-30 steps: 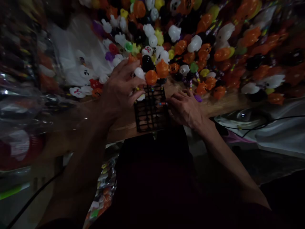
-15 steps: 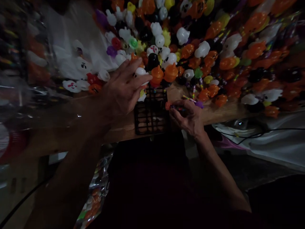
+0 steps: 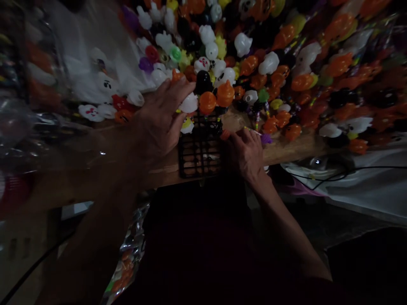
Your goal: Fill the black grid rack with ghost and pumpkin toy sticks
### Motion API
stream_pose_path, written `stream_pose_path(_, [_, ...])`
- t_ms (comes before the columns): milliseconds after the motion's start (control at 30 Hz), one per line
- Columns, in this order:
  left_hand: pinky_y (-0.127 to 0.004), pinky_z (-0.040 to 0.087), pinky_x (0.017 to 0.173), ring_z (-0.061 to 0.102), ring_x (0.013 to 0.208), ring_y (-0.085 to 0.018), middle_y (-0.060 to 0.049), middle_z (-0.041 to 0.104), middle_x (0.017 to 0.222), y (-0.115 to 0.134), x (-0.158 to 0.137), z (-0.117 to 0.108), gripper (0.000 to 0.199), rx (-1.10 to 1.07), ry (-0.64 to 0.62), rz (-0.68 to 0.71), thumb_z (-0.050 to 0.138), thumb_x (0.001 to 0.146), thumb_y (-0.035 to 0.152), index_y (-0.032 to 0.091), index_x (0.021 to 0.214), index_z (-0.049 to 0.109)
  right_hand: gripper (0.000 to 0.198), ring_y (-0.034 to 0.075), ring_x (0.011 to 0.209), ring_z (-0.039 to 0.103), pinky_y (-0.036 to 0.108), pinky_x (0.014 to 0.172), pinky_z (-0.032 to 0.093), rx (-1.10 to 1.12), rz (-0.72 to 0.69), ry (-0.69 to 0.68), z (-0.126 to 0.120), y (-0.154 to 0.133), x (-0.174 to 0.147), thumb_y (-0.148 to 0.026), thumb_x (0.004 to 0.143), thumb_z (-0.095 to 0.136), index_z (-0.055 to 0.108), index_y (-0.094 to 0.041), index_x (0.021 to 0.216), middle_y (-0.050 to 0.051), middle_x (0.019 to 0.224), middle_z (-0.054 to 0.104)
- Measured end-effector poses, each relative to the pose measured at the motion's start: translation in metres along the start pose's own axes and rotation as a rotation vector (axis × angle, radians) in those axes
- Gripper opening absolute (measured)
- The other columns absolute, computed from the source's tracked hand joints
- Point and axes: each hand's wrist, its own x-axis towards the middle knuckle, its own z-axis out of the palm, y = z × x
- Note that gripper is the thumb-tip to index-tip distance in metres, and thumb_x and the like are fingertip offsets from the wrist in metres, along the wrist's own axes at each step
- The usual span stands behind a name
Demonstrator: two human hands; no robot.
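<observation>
My left hand (image 3: 163, 112) reaches over the bench with its fingers apart. Its thumb and forefinger lie on either side of a white plastic figure (image 3: 190, 103), at most touching it. An orange pumpkin figure (image 3: 207, 103) and another orange pumpkin (image 3: 225, 94) stand just right of it, along the far part of a black grid rack (image 3: 200, 154). Beside the rack my right hand (image 3: 246, 152) is closed, with a small orange-red plastic piece (image 3: 225, 134) at its fingertips. The hand hides the rest of that piece. A purple piece (image 3: 266, 138) lies behind the knuckles.
A large heap of white, orange, black and yellow figures (image 3: 243, 44) covers the back of the wooden bench (image 3: 165, 173). Clear plastic bags (image 3: 19, 123) lie at left. A black cable (image 3: 349, 169) crosses white sheeting at right. Below the bench hangs another bag of figures (image 3: 125, 267).
My left forefinger has drawn back from the orange pumpkin toward the white figure. My right hand has turned palm down and moved slightly left, covering the beaded tube that showed in its fingers.
</observation>
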Motion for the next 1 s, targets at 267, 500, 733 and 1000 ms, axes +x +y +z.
stream_pose_path(267, [-0.035,0.037,0.13,0.045,0.149,-0.019,0.002,0.052,0.157,0.003,0.002,0.001,0.057,-0.05,0.002,-0.078,0.05,0.096,0.017,0.029,0.152,0.047,0.018,0.022,0.079,0.063,0.036,0.072,0.055,0.446,0.089,0.081,-0.004,-0.036,0.005,-0.038,0.098,0.06,0.062,-0.021,0.102,0.006,0.09,0.068])
stream_pose_path(500, [-0.038,0.043,0.127,0.051,0.145,-0.021,0.007,0.06,0.148,-0.004,0.004,-0.003,0.051,-0.168,0.01,-0.081,0.052,0.096,0.021,0.035,0.145,0.055,0.022,0.021,0.09,0.07,0.038,0.084,0.059,0.824,0.16,0.04,0.043,-0.052,0.03,-0.041,0.095,0.059,0.07,-0.022,0.097,0.005,0.097,0.075])
stream_pose_path(733, [-0.034,0.05,0.12,0.06,0.136,-0.02,0.004,0.064,0.145,-0.006,0.008,-0.005,0.046,-0.249,0.006,-0.109,0.057,0.094,0.019,0.028,0.14,0.06,0.034,0.019,0.085,0.07,0.032,0.08,0.058,0.807,0.28,0.025,0.042,-0.064,0.039,-0.053,0.094,0.061,0.074,-0.021,0.094,0.004,0.091,0.076])
stream_pose_path(1000, [-0.031,0.047,0.121,0.056,0.139,-0.017,0.005,0.066,0.142,-0.008,0.004,0.002,0.038,-0.218,0.077,-0.082,0.06,0.099,0.023,0.026,0.137,0.062,0.024,0.018,0.069,0.061,0.032,0.069,0.051,0.497,0.08,0.047,0.044,-0.058,0.034,-0.04,0.098,0.056,0.066,-0.022,0.085,0.003,0.076,0.066])
